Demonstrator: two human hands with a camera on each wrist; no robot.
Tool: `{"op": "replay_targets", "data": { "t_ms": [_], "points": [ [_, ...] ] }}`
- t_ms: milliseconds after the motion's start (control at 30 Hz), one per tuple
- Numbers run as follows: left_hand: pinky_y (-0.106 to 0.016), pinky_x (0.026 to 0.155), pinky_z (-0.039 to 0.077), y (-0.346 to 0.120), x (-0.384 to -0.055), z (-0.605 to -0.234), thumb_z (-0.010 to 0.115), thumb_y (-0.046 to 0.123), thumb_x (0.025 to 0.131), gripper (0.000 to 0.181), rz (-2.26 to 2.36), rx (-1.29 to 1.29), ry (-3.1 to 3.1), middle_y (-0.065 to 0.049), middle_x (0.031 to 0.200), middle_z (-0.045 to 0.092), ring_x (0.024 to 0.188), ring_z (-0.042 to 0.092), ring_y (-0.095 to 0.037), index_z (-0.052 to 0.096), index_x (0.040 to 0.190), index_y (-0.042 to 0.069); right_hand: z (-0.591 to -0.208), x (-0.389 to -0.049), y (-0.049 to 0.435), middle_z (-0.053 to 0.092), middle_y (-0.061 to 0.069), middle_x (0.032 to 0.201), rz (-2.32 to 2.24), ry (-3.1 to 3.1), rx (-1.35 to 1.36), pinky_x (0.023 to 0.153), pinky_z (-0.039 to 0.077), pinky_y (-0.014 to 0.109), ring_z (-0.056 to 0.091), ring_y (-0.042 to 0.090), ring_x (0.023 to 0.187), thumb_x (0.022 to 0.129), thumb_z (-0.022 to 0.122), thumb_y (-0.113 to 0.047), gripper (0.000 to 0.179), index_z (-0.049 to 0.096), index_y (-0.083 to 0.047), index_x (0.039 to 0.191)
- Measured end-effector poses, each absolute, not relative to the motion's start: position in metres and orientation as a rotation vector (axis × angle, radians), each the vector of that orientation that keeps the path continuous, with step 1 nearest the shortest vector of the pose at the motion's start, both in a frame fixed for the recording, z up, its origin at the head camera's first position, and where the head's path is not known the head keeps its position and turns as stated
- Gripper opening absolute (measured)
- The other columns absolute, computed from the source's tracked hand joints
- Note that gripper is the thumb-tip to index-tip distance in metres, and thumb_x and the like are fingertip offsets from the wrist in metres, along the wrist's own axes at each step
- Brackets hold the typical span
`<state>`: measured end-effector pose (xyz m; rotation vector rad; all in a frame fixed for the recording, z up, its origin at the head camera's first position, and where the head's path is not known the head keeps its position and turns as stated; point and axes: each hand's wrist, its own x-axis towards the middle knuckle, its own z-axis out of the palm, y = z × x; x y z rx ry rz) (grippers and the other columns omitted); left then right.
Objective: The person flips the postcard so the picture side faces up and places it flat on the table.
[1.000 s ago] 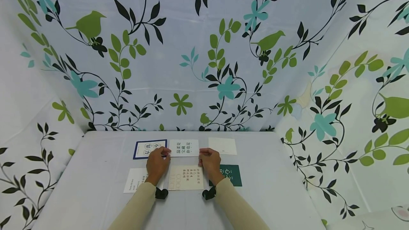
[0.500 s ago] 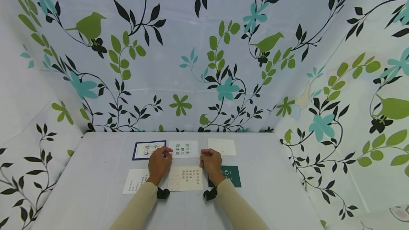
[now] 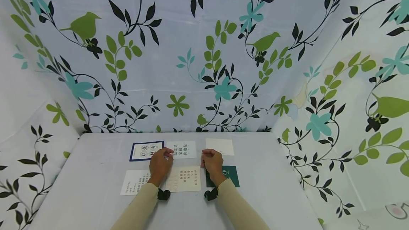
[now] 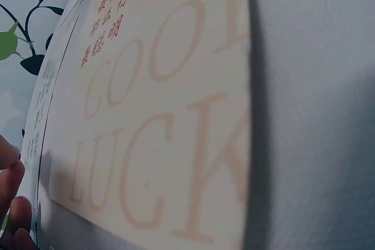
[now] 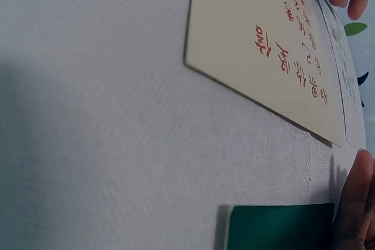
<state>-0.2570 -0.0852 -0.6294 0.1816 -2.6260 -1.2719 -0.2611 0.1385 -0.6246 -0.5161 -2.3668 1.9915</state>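
In the head view, my left hand (image 3: 161,166) hovers or rests over the lower left corner of a white card with dark characters (image 3: 181,149); contact cannot be told. Its fingers are loosely bent. To the right of that card, apart from it, is my right hand (image 3: 212,164), fingers loosely curled with nothing seen in them. It partly covers a green card (image 3: 230,176). Between the wrists lies a cream card with red characters (image 3: 183,179); its faint "GOOD LUCK" lettering shows in the left wrist view. A blue-bordered card (image 3: 140,152) lies beyond the left hand.
A blank off-white card (image 3: 220,146) lies at the back right, and a white card with small text (image 3: 132,182) at the front left. All lie flat on the white-covered table (image 3: 89,187). A patterned cloth (image 3: 191,63) hangs behind the table's far edge.
Both hands have shifted slightly right relative to the cards. The right hand now stands off the middle white card's right edge, and the left fingers reach over its left part. The cards look unmoved.
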Motion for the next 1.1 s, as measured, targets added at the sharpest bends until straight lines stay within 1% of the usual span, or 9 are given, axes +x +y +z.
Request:
{"op": "replay_targets", "data": {
  "t_ms": [233, 467, 867, 1100],
  "points": [
    [-0.036, 0.079, 0.045, -0.0852, -0.2580, -0.6329, 0.073, 0.011, 0.096, 0.013, -1.277, 0.201, -2.641, -0.007, 0.100, 0.074, 0.089, 0.064, -0.024, 0.076, 0.108, 0.015, -0.6265, -0.2613, 0.1386, 0.074, 0.008, 0.096, 1.979, -2.370, -0.524, 0.065, 0.060, 0.028, 0.069, 0.017, 0.071, 0.097, 0.070, -0.006, 0.020, 0.076, -0.009, 0.116],
    [-0.036, 0.079, 0.045, -0.0849, -0.2579, -0.6338, 0.072, 0.012, 0.096, 0.013, -1.290, 0.210, -2.642, -0.007, 0.099, 0.074, 0.089, 0.065, -0.024, 0.076, 0.108, 0.015, -0.6265, -0.2600, 0.1384, 0.072, 0.008, 0.097, 1.973, -2.364, -0.540, 0.067, 0.061, 0.027, 0.070, 0.018, 0.074, 0.100, 0.070, -0.008, 0.018, 0.076, -0.010, 0.117],
    [-0.038, 0.082, 0.046, -0.0848, -0.2565, -0.6324, 0.071, 0.012, 0.097, 0.013, -1.288, 0.219, -2.645, -0.007, 0.100, 0.074, 0.091, 0.066, -0.025, 0.076, 0.108, 0.014, -0.6277, -0.2607, 0.1383, 0.073, 0.008, 0.096, 1.973, -2.369, -0.561, 0.067, 0.062, 0.027, 0.071, 0.017, 0.074, 0.100, 0.070, -0.009, 0.017, 0.076, -0.010, 0.116],
    [-0.037, 0.080, 0.046, -0.0839, -0.2562, -0.6318, 0.072, 0.012, 0.097, 0.012, -1.282, 0.207, -2.635, -0.007, 0.099, 0.074, 0.090, 0.067, -0.025, 0.076, 0.107, 0.014, -0.6237, -0.2590, 0.1389, 0.073, 0.008, 0.099, 1.985, -2.361, -0.572, 0.069, 0.062, 0.028, 0.071, 0.017, 0.075, 0.100, 0.069, -0.009, 0.018, 0.075, -0.009, 0.117]
  ]
}}
